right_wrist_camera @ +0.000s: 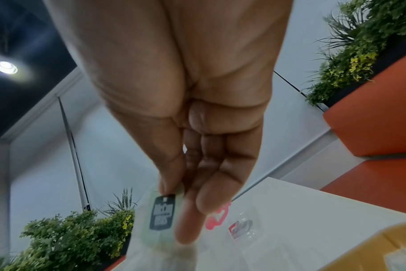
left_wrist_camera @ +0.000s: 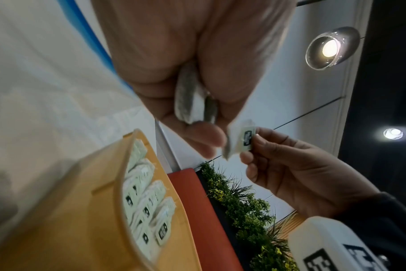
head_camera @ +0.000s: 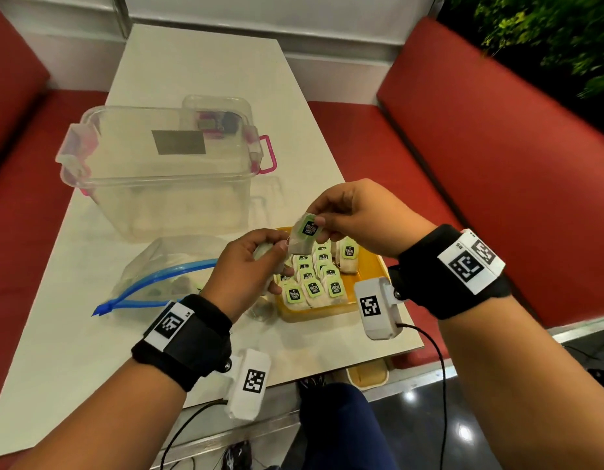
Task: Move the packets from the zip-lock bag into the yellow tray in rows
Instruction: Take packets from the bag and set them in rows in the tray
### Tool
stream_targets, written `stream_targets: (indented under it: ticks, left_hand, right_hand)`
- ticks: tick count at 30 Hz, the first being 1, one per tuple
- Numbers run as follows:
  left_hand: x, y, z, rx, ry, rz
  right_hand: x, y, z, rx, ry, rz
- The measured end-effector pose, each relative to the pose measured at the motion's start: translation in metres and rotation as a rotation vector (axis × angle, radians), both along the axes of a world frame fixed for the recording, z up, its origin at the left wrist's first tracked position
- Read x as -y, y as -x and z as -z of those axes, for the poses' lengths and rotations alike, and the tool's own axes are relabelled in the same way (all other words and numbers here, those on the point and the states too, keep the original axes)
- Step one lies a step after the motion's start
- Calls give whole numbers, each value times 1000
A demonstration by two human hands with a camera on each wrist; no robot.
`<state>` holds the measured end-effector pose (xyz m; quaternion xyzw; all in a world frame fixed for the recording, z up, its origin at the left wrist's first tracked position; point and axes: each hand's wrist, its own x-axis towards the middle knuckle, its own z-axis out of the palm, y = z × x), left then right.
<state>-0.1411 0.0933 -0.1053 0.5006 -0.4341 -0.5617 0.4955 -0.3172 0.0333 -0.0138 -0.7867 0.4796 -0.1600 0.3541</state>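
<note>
1. Right hand [head_camera: 358, 215] up over the yellow tray [head_camera: 370, 273], its fingers [right_wrist_camera: 188, 216] pinching the green tag of one packet [head_camera: 302, 239], which hangs above the rows.
2. Left hand [head_camera: 249, 266] sits just beside it, fingers [left_wrist_camera: 197, 135] curled around a small bunch of spare packets [left_wrist_camera: 188, 95] — the wrist view shows at least two, edge-on.
3. In the tray, the rows of packets [head_camera: 314, 283] fill the left and middle; a lone packet [head_camera: 348, 256] starts the right side, with bare yellow floor around it.
4. My read: well past halfway, with the right-hand column to fill.
5. The zip-lock bag [head_camera: 165, 269] lies open on the desk [head_camera: 73, 334], left of the tray. Something dark shows inside, but whether packets remain there is hard to tell.
6. The near-left corner of the tray hides behind the left hand, and the far rows are too small to count.
</note>
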Motion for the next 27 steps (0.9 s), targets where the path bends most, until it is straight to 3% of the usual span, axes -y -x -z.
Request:
stream_targets:
  ticks: [8, 13, 17, 21, 27]
  left_hand:
    - [-1, -4, -17, 42, 9, 67]
    - [9, 1, -6, 195, 108, 23]
    - [14, 7, 0, 328, 173, 21]
    - [19, 12, 7, 354, 204, -3]
    - [27, 15, 17, 542, 366, 19]
  right_hand:
    - [-1, -10, -13, -101, 118, -5]
    - [-2, -9, -17, -84, 130, -21]
    - [1, -4, -14, -170, 213, -40]
    - [3, 0, -12, -180, 201, -62]
    - [10, 10, -5, -200, 187, -42]
